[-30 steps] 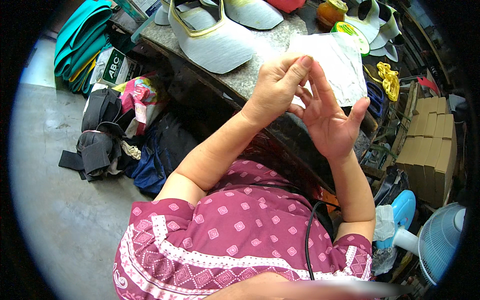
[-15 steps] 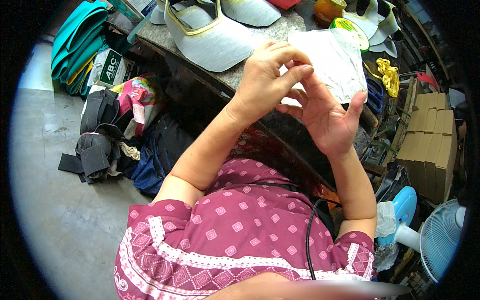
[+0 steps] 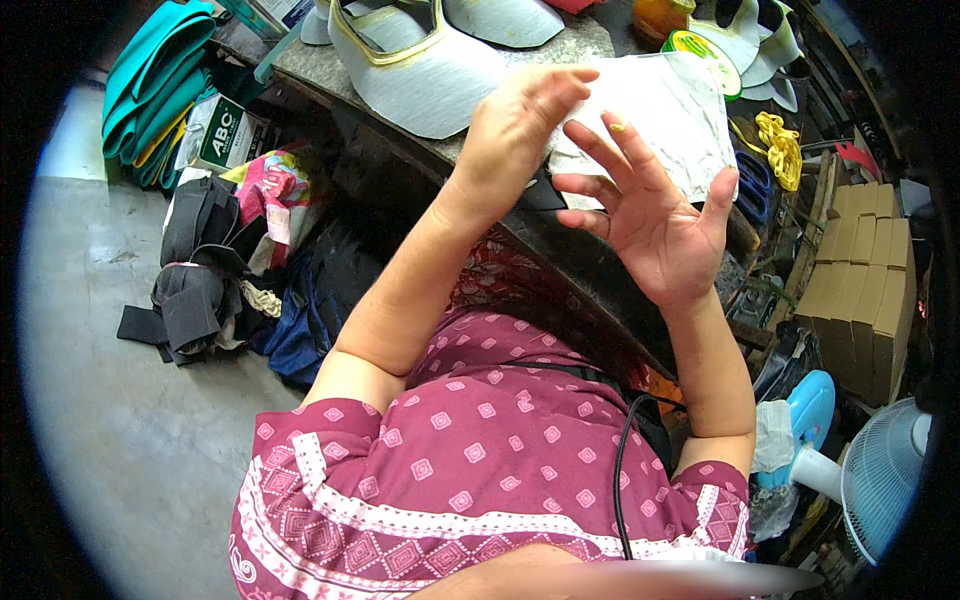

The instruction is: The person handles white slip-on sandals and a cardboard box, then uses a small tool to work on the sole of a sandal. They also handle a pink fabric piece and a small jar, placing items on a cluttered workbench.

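Note:
My left hand (image 3: 520,135) is raised over the bench's near edge, its fingers stretched to the right, with nothing visible in it. To its right my right hand (image 3: 668,235) is held palm up with fingers spread and holds nothing. A small yellowish bit (image 3: 617,127) shows at one fingertip of the right hand. Behind the right hand lies a white, wrinkled sheet (image 3: 665,100), partly covered by the fingers. Just beyond my left hand is a grey curved piece (image 3: 415,85) with a yellowish edge, looking like a shoe upper.
More grey pieces (image 3: 505,20) lie at the back. At right are a green round tape roll (image 3: 728,78), an orange-brown jar (image 3: 660,18), yellow lace (image 3: 775,150) and blue-handled scissors (image 3: 755,185). Stacked cardboard boxes (image 3: 855,285) and a fan (image 3: 885,480) stand right; teal folded material (image 3: 150,85) sits left.
My two hands, with fingers together half a second ago, have come apart. The left fingers have straightened and the right fingers have spread. The white sheet's near-left part now shows between them.

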A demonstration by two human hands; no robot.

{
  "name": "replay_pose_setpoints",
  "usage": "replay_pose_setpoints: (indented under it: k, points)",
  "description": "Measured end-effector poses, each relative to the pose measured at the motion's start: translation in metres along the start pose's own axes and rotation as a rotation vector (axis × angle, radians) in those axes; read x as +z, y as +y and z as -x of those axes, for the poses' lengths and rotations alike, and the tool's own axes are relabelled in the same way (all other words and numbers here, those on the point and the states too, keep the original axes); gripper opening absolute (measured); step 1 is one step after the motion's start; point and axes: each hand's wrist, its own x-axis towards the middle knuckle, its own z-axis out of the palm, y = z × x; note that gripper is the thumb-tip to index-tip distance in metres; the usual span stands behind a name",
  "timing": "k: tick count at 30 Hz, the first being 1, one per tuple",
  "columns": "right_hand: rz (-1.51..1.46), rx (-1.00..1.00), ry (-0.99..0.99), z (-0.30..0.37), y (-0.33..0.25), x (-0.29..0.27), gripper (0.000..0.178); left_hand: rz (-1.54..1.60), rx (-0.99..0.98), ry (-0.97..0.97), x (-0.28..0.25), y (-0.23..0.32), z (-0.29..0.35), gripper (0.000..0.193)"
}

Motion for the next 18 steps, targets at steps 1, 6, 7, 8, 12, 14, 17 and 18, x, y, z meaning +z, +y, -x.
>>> replay_pose_setpoints:
  k: [1, 6, 7, 8, 12, 14, 17, 18]
  points:
    - [0.002, 0.011, 0.008, 0.000, -0.001, 0.000, 0.113, -0.147, 0.061, -0.021, 0.001, 0.001, 0.003, 0.028]
    - [-0.095, 0.029, 0.054, 0.003, 0.001, 0.003, 0.110, -0.184, 0.053, -0.065, 0.005, 0.001, 0.012, 0.019]
    - [-0.096, 0.022, 0.047, 0.003, 0.002, 0.002, 0.110, -0.171, 0.072, -0.072, 0.005, 0.000, 0.012, 0.018]
    - [-0.091, 0.019, 0.033, 0.003, 0.002, 0.002, 0.110, -0.159, 0.092, -0.078, 0.005, 0.000, 0.012, 0.018]
    - [-0.001, 0.010, -0.030, 0.002, 0.001, -0.001, 0.109, 0.147, -0.201, -0.083, 0.011, -0.001, 0.012, 0.017]
    - [0.012, 0.004, -0.020, 0.002, 0.000, -0.002, 0.108, 0.089, -0.194, -0.036, 0.016, -0.002, 0.012, 0.018]
    - [0.047, -0.001, 0.004, 0.003, 0.002, -0.001, 0.108, -0.119, -0.012, -0.007, 0.015, 0.000, 0.011, 0.016]
    - [0.059, -0.002, 0.008, 0.003, 0.003, 0.000, 0.109, -0.157, 0.050, -0.002, 0.014, 0.001, 0.011, 0.015]
